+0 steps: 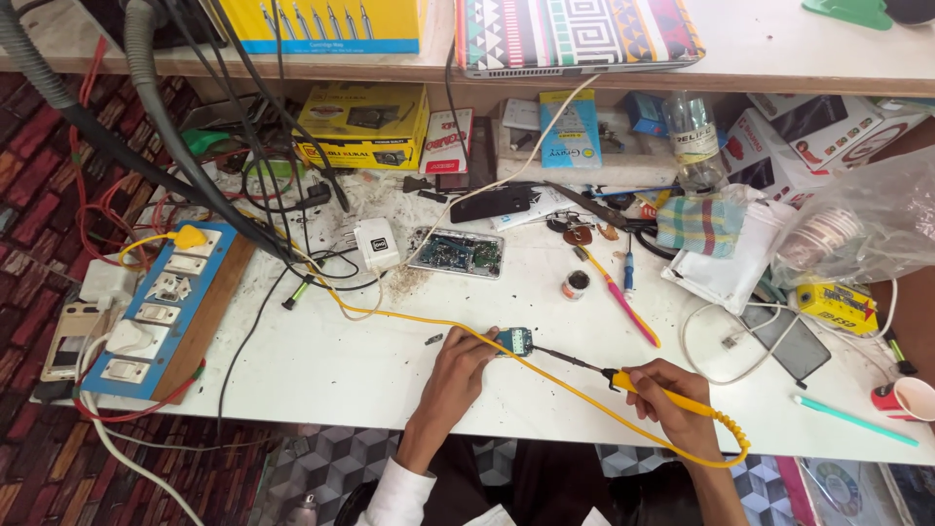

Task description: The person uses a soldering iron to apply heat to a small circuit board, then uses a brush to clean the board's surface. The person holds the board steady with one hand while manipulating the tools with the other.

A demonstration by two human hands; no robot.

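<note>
My left hand (454, 375) pinches a small green circuit board (515, 341) against the white table (321, 365). My right hand (672, 399) grips the yellow handle of a soldering iron (651, 389). The iron's dark tip points left and reaches the board's right edge. The iron's yellow cord (409, 319) runs from behind my right hand, loops under it and trails left across the table toward the switch panel.
An opened phone (456, 252) with its board exposed lies further back, beside a white charger (376, 244). A blue switch panel (161, 312) sits at the left edge. Tools, a small round tin (576, 284), a checked cloth (699, 225), boxes and a red cup (906, 397) crowd the back and right.
</note>
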